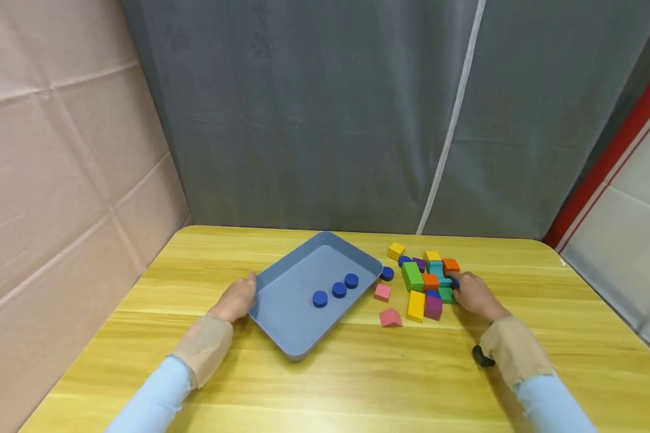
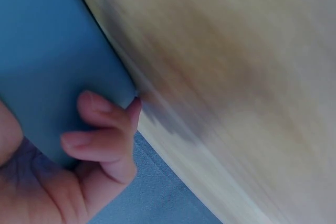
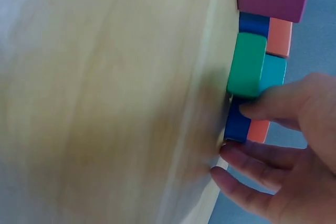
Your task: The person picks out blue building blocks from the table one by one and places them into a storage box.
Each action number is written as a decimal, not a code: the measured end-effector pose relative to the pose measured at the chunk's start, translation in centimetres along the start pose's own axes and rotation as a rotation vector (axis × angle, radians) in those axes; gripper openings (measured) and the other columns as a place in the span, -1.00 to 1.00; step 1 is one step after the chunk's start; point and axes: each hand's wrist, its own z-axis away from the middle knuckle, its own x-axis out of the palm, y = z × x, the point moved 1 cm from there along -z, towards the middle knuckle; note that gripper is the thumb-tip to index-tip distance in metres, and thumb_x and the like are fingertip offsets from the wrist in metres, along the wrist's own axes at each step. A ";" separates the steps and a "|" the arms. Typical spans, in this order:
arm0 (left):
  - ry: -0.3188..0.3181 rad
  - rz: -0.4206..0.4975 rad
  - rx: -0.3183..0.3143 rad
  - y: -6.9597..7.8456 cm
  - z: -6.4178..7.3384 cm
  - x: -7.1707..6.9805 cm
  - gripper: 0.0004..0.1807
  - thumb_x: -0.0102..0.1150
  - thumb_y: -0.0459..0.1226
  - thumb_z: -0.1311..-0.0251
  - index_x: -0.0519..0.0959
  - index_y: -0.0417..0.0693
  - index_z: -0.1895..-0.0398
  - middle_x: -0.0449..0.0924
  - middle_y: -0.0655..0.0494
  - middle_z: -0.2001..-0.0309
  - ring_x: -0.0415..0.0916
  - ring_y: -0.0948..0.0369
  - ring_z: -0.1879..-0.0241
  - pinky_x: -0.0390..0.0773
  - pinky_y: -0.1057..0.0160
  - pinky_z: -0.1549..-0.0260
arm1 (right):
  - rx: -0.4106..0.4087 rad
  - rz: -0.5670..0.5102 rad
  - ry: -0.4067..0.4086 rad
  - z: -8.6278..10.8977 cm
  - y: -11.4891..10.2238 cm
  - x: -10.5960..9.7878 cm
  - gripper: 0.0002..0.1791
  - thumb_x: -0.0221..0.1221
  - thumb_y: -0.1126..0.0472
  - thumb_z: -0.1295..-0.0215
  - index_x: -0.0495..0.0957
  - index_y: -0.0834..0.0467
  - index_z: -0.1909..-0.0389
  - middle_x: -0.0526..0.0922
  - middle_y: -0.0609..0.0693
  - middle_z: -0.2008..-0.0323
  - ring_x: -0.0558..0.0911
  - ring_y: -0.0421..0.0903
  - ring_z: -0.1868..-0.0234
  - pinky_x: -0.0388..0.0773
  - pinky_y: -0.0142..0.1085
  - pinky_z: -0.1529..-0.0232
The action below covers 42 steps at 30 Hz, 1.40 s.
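My left hand (image 1: pixel 238 299) grips the left side of a shallow grey-blue tray (image 1: pixel 292 255); in the left wrist view its curled fingers (image 2: pixel 100 145) lie against the tray wall (image 2: pixel 58 35). Three blue discs (image 1: pixel 320 299) lie inside the tray. To the right, my right hand (image 1: pixel 475 293) is at the edge of a cluster of coloured wooden blocks. Its thumb and fingertips pinch a blue disc (image 3: pixel 237 121), mostly hidden in the head view. Beside that disc are a green block (image 3: pixel 247 64) and an orange block (image 3: pixel 259 130).
Around the cluster lie a purple block (image 1: pixel 433 307), a yellow block (image 1: pixel 416 306), two pink blocks (image 1: pixel 382 293) and several others. Another blue disc (image 1: pixel 387 273) sits just outside the tray's right corner. A grey curtain (image 1: pixel 314 120) hangs behind the wooden table (image 1: pixel 368 385).
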 end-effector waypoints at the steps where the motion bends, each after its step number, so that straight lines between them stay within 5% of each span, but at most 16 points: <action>1: 0.001 0.000 0.002 0.0 0.0 0.0 -0.41 -0.04 -0.56 0.00 0.08 -0.57 -0.16 0.41 -0.50 0.15 0.47 -0.11 0.23 0.52 0.03 0.27 | -0.003 0.004 -0.007 0.0 0.0 0.0 -0.57 0.08 0.48 0.09 0.40 0.49 0.09 0.51 0.43 0.32 0.50 0.28 0.30 0.47 0.09 0.26; 15: 0.010 -0.001 0.012 -0.1 0.1 0.0 -0.50 -0.05 -0.56 0.00 0.15 -0.56 -0.07 0.44 -0.45 0.25 0.48 -0.11 0.26 0.52 0.03 0.29 | 0.080 -0.003 -0.129 -0.1 0.0 -0.3 -0.58 0.12 0.41 0.03 0.36 0.55 0.12 0.46 0.44 0.29 0.45 0.29 0.25 0.44 0.10 0.21; 28: -0.002 0.000 0.005 0.0 0.1 0.0 -0.47 -0.05 -0.56 -0.01 0.12 -0.56 -0.10 0.42 -0.47 0.20 0.46 -0.12 0.24 0.51 0.02 0.27 | 0.087 -0.009 -0.184 0.0 -0.4 -0.8 -0.80 0.14 0.44 0.17 0.45 0.42 0.43 0.47 0.19 0.48 0.41 0.10 0.38 0.45 -0.06 0.33; 42: 0.008 0.004 0.002 -0.1 -0.1 0.1 -0.53 -0.05 -0.56 -0.01 0.17 -0.53 -0.04 0.44 -0.42 0.27 0.47 -0.09 0.30 0.52 0.03 0.33 | 0.129 0.006 -0.265 0.5 -0.9 -1.4 -0.83 0.16 0.36 0.17 0.40 0.35 0.51 0.47 0.10 0.53 0.42 0.04 0.43 0.43 -0.15 0.40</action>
